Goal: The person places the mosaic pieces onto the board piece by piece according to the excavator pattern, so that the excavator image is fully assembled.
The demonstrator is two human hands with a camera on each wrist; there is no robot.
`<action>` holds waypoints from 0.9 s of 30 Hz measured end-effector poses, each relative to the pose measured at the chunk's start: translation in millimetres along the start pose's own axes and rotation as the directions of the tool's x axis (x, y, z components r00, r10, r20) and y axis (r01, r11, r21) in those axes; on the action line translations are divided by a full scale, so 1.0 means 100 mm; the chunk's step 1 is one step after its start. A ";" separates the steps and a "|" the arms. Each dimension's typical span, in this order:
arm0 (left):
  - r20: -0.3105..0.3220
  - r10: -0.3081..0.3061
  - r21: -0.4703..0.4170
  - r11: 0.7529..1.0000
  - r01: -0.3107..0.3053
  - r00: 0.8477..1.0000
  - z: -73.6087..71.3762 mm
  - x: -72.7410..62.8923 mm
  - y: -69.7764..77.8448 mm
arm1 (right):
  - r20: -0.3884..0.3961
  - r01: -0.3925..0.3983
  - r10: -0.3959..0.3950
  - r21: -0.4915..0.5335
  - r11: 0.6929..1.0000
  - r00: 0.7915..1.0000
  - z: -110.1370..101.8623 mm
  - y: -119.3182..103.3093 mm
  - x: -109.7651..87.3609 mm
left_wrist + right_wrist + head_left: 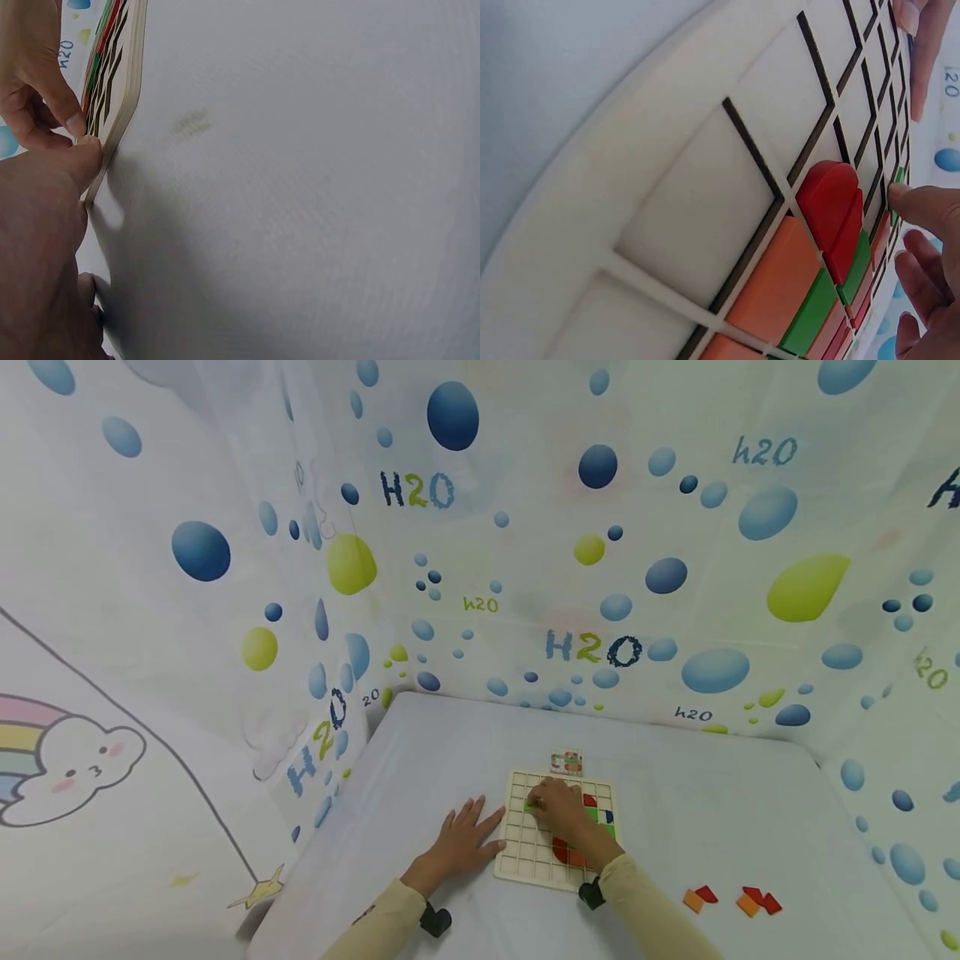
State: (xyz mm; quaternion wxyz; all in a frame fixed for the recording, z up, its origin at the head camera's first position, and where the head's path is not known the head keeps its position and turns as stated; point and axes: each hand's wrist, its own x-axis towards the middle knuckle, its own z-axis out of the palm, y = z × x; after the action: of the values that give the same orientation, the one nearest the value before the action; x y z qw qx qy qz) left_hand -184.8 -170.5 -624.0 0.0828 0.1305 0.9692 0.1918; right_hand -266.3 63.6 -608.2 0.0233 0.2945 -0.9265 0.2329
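A pale square grid board (pixel 517 863) lies on the table, partly filled with coloured pieces. My right hand (pixel 562 812) reaches over it and pinches a small green tile (pixel 900 176) at the upper left cells, its thumb on the tile in the right wrist view. Under the right forearm, red, orange, green and blue pieces fill part of the grid, some hidden by the arm. My left hand (pixel 459 845) rests flat on the table with spread fingers, its thumb (pixel 86 159) against the board's edge. A red rounded piece (pixel 829 187) sits among orange and green ones.
A small picture card (pixel 566 762) lies just beyond the board's far edge. Loose orange squares and red pieces lie in two groups to the right, one with an orange square (pixel 693 901), the other with another orange square (pixel 747 905). Printed cloth walls surround the white table.
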 end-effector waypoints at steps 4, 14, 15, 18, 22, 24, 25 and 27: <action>0.003 0.002 -0.011 1.000 -0.002 1.000 -0.01 0.00 0.01 | -0.001 -0.040 0.040 0.020 0.999 0.999 -0.10 0.00 -0.08; -0.004 -0.021 -0.008 1.000 0.021 1.000 -0.02 -0.03 0.00 | 0.111 -0.273 0.255 0.202 0.941 0.961 -0.55 0.30 -0.52; -0.006 -0.023 -0.007 1.000 0.023 1.000 -0.02 -0.03 0.00 | 0.130 -0.297 0.275 0.209 0.932 0.953 -0.61 0.34 -0.58; -0.004 -0.022 -0.013 1.000 0.022 1.000 -0.02 -0.03 -0.01 | 0.167 -0.363 0.336 0.181 0.914 0.927 -0.78 0.45 -0.80; 0.009 -0.009 -0.023 1.000 0.009 1.000 0.00 -0.03 -0.01 | 0.214 -0.433 0.405 0.105 0.895 0.889 -0.99 0.60 -1.14; 0.009 -0.010 -0.017 1.000 0.010 1.000 0.00 -0.02 -0.01 | 0.248 -0.467 0.440 0.060 0.882 0.863 -1.06 0.64 -1.30; 0.008 -0.013 -0.008 1.000 0.013 1.000 -0.01 -0.02 -0.01 | 0.268 -0.480 0.454 0.038 0.877 0.850 -1.08 0.66 -1.36; 0.002 -0.018 0.003 1.000 0.018 1.000 -0.01 -0.01 -0.01 | 0.299 -0.481 0.461 -0.007 0.877 0.836 -1.10 0.67 -1.49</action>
State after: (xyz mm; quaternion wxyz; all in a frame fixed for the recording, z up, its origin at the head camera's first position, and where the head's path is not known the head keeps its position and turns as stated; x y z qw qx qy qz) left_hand -184.2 -172.4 -622.9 0.0850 0.1221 0.9706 0.1894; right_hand -191.2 240.1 -565.1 -0.1816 0.0892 -0.9550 0.2171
